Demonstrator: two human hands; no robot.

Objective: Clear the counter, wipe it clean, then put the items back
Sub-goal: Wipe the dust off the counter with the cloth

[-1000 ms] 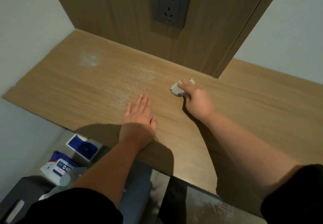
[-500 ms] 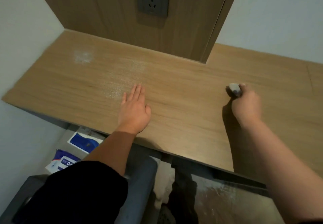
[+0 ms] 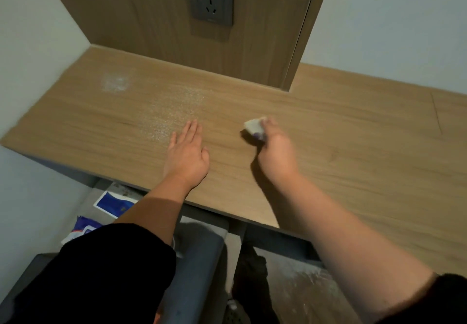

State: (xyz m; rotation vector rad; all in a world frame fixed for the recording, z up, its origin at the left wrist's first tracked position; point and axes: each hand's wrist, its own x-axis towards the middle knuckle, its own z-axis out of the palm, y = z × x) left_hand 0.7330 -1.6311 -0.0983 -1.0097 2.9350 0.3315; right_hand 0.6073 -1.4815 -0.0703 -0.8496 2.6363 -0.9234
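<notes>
left hand [image 3: 185, 154]: flat on the worktop [image 3: 353, 134], palm down, fingers straight and together, holding nothing.
right hand [image 3: 275, 151]: just beside the left hand, apart from it, fingers curled round a small white wad [image 3: 254, 126] held down on the worktop.
white wad: sticks out past the right hand's fingertips, on the side toward the left hand.
dust: a pale speckled patch [image 3: 174, 111] just beyond the left hand's fingertips; a smaller patch [image 3: 115, 82] further out to its left.
under the left forearm: blue-and-white packets [image 3: 113, 203], below the worktop.
</notes>
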